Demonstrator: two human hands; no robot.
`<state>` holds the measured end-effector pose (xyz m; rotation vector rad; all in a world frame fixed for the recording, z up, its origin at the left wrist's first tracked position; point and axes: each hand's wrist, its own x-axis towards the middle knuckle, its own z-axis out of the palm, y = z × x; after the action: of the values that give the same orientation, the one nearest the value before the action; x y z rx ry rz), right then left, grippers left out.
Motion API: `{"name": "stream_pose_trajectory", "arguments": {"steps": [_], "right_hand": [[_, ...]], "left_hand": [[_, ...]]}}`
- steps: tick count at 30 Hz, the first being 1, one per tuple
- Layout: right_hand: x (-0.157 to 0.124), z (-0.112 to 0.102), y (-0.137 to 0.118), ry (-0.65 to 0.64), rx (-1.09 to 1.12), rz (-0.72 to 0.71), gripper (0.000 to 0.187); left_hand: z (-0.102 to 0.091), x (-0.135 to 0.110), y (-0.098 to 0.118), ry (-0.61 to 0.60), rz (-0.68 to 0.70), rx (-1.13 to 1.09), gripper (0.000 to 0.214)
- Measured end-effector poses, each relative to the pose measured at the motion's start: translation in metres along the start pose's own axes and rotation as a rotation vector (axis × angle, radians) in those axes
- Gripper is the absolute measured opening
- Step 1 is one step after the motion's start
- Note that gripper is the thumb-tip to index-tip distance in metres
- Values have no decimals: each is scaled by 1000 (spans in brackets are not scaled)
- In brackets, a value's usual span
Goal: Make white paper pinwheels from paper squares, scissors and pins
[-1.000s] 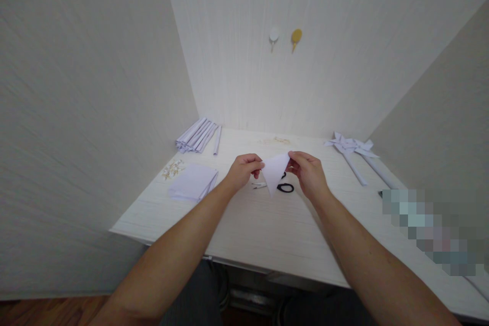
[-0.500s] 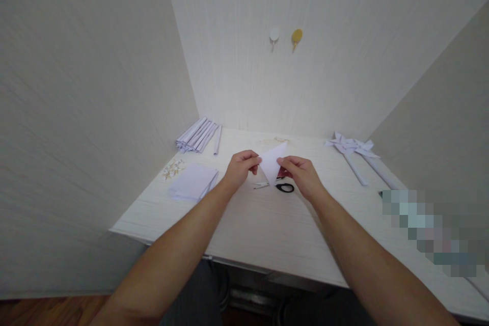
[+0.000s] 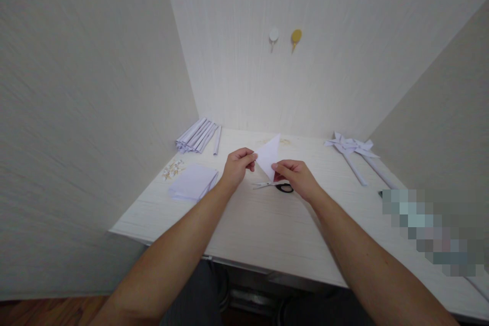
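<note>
A pale wall (image 3: 237,76) stood behind the white table (image 3: 244,237), on which the scissors (image 3: 277,186) lay with their blades pointing left. Above them and slightly left, the left hand (image 3: 237,167) had its thumb and fingers pinched on one corner of the white paper piece (image 3: 268,155). The right hand (image 3: 297,177), over the black handles, was clamped on its edge near the lower corner. The paper hung just above the scissors, its free corner pointing away beyond them; whether it touched them I could not tell. Uneven pulling between the two pinches could have wrinkled or torn it, and a dip of the right hand could have caught the lower corner on the handles. Left of the scissors lay a paper stack (image 3: 193,182), then small white-and-gold pieces (image 3: 173,169); farther back on that side, rolled paper tubes (image 3: 195,136). Well to the scissors' right were paper pinwheels (image 3: 346,145).
</note>
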<state>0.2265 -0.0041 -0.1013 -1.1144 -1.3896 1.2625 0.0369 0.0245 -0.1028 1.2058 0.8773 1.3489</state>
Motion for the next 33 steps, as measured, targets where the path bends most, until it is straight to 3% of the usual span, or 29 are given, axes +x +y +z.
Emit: {"name": "stream_pose_trajectory", "arguments": {"steps": [10, 16, 33], "right_hand": [[1, -1, 3, -27, -119, -25, 45], [1, -1, 4, -70, -67, 50, 42], [-1, -1, 3, -83, -56, 66, 31]], "left_hand": [[0, 1, 1, 46, 12, -16, 18], [0, 1, 1, 74, 24, -22, 17], [-3, 3, -3, 122, 61, -32, 18]]}}
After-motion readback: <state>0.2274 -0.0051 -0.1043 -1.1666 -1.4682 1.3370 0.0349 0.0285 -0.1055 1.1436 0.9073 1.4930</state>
